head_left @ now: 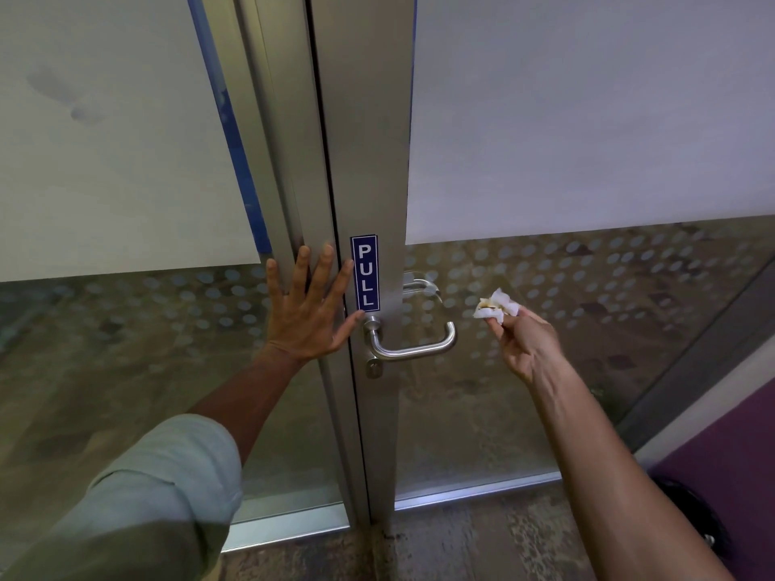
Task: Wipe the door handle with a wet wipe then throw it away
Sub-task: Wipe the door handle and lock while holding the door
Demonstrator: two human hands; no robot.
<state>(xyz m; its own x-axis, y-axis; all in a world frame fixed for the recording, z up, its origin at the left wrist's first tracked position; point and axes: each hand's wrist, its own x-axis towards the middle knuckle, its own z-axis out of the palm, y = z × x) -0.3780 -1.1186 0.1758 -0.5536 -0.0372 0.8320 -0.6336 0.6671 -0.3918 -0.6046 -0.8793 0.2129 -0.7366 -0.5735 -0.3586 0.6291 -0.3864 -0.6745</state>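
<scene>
A brushed steel lever door handle juts from the grey metal door frame, just under a blue PULL sign. My left hand lies flat with spread fingers on the frame, its thumb close to the handle's base. To the right of the handle, apart from it, my right hand pinches a crumpled white wet wipe with brownish stains on it. The wipe hangs at about the height of the sign's lower end.
Glass panels with frosted film and dot patterns flank the frame. A keyhole cylinder sits below the handle. A purple wall and a dark round object are at the lower right. Speckled floor runs along the bottom.
</scene>
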